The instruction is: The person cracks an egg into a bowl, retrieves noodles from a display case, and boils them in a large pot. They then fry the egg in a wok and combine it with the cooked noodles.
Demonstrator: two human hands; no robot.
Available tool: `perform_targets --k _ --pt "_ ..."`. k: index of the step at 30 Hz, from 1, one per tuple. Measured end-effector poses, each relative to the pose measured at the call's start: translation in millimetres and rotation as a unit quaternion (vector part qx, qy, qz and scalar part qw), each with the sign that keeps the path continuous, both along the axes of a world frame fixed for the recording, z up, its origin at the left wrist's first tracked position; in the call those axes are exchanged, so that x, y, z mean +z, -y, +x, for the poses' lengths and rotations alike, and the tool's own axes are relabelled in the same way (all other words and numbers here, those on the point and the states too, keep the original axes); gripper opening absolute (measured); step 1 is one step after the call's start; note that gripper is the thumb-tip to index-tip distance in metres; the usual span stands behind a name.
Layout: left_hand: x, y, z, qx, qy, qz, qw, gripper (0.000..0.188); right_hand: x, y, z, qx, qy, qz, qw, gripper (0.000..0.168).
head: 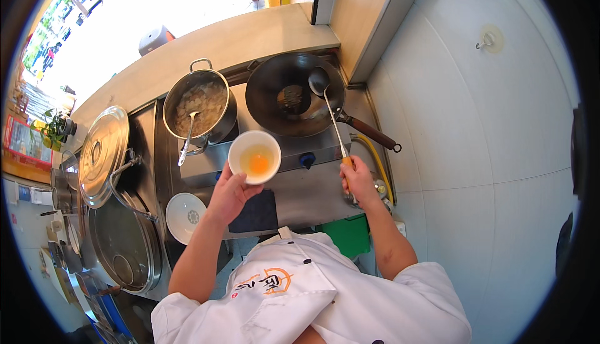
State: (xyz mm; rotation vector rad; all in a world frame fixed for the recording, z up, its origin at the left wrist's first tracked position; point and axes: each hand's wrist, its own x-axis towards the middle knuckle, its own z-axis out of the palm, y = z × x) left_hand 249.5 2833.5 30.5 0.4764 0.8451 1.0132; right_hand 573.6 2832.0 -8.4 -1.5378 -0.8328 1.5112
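Note:
My left hand (234, 191) grips the rim and side of a white bowl (254, 157) that holds a raw egg with an orange yolk (258, 163). In my right hand (358, 180) is the wooden handle of a long metal ladle (333, 119). The ladle's dark head rests inside a black wok (276, 83) on the stove, beside a small pool of oil (293, 100) at the bottom. The wok's wooden handle (372, 133) points to the lower right. Left of the wok stands a steel pot (226, 126) of chunky food with a spoon (189, 133) in it.
A white plate (180, 219) and a dark cloth (254, 211) lie near my left forearm. Further left are a large metal lid (104, 156) and a big round pot (156, 255). A yellow hose (380, 163) runs by the right wall. A green bin (349, 236) stands below the stove.

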Motion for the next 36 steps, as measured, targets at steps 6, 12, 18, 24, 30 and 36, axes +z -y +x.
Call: perform_targets --k 6,12,18,24,30,36 --pt "7 -71 16 -0.033 -0.006 0.045 0.998 0.052 2 9 6 -0.003 -0.002 -0.006 1.000 0.029" --pt "-13 -140 44 -0.049 -0.017 0.027 0.998 0.057 1 11 15 -0.006 -0.016 -0.012 1.000 0.031" --pt "-42 -188 62 -0.053 -0.061 0.009 0.997 0.068 3 8 23 0.000 -0.034 -0.009 0.999 0.030" --pt "-52 -209 74 -0.041 -0.135 -0.016 0.990 0.066 2 7 28 0.005 -0.017 -0.009 1.000 0.032" --pt "-60 -219 84 -0.048 -0.203 -0.018 0.978 0.072 -3 9 30 0.010 0.009 -0.008 1.000 0.035" --pt "-73 -231 89 -0.056 -0.266 -0.008 0.962 0.078 0 8 33 0.022 0.017 0.000 1.000 0.036"
